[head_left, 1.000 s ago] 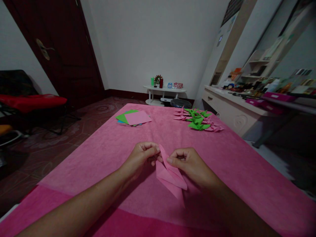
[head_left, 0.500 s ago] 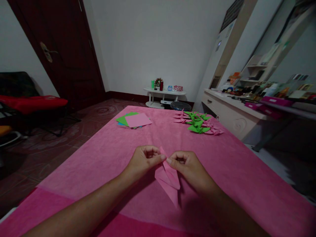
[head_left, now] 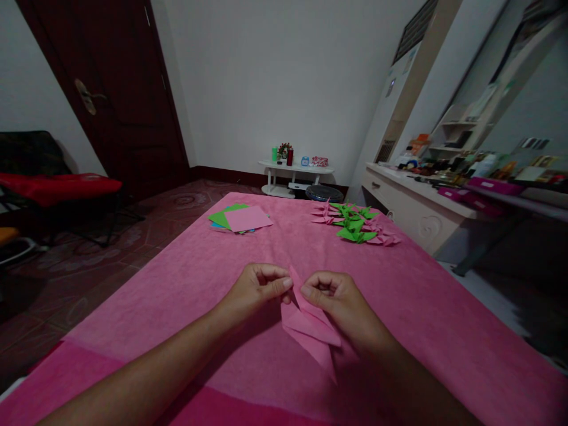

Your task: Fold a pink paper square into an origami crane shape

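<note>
A partly folded piece of pink origami paper (head_left: 310,328) is between my hands, over the near middle of the pink-covered table (head_left: 213,331). My left hand (head_left: 261,284) pinches its upper left edge between thumb and fingers. On the other side, my right hand (head_left: 331,293) grips the paper with the thumb on top and the fingers curled. The paper's long points hang down toward me, and its narrow tip shows between the two hands. Part of the upper folds is hidden by my fingers.
Square paper sheets (head_left: 248,219) in pink, green and blue lie at the far left of the table. Several folded green and pink paper cranes (head_left: 355,228) are grouped at the far right. Beyond stand a white shelf table (head_left: 295,168) and a cluttered dresser (head_left: 408,195).
The lower points of the pink paper have swung to the right and opened out a little. My left thumb has drawn slightly left, away from the right thumb.
</note>
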A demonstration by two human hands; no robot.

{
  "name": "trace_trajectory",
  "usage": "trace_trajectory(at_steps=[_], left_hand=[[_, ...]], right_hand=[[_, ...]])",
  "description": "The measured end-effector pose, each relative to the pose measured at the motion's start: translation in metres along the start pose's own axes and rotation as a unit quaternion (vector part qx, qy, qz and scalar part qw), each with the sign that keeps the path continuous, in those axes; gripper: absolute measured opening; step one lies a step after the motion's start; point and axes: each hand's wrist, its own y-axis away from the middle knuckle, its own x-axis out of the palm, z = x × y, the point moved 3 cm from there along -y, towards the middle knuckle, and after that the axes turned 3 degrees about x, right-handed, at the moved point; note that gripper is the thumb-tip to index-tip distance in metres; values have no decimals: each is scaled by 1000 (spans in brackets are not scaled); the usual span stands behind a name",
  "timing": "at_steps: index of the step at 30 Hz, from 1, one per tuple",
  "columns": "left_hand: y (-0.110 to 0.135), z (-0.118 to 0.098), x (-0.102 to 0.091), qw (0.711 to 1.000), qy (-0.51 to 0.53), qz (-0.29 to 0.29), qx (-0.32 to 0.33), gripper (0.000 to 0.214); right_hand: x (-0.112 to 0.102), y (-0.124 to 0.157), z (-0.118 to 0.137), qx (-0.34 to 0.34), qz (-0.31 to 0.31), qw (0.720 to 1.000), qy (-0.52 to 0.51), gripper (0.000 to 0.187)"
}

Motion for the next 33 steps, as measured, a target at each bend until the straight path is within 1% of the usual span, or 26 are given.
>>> trace_trajectory(at_steps=[4, 8, 10, 13, 17, 22, 28, 30, 33], left_hand=[[-2, -2, -1, 1000, -19, -5, 7, 19], [-3, 2, -1, 999, -28, -32, 11, 20], [-3, 6, 0, 999, -31, -34, 9, 20], [-2, 9, 1, 1000, -20, -21, 0, 21], [1, 5, -1, 1000, 4, 17, -22, 23], [2, -1, -5, 997, -30, 55, -33, 30], [-2, -5, -7, 999, -27, 37, -23, 32], [-3, -7, -6, 998, -35, 41, -26, 36], [-2, -12, -6, 997, -50, 53, -37, 35]], right_hand=[[1, 0, 0, 7, 11, 1000, 1, 27], [4, 0, -2, -6, -2, 1000, 0, 28], [5, 1, -3, -14, -9, 1000, -3, 28], [5, 2, -3, -24, -8, 1000, -17, 28], [3, 0, 0, -13, 21, 998, -54, 30], [3, -1, 0, 2, 50, 996, -78, 32], [4, 2, 2, -4, 49, 997, -66, 34], [4, 2, 2, -5, 56, 996, -62, 36], [4, 1, 1, -4, 65, 996, -56, 37]])
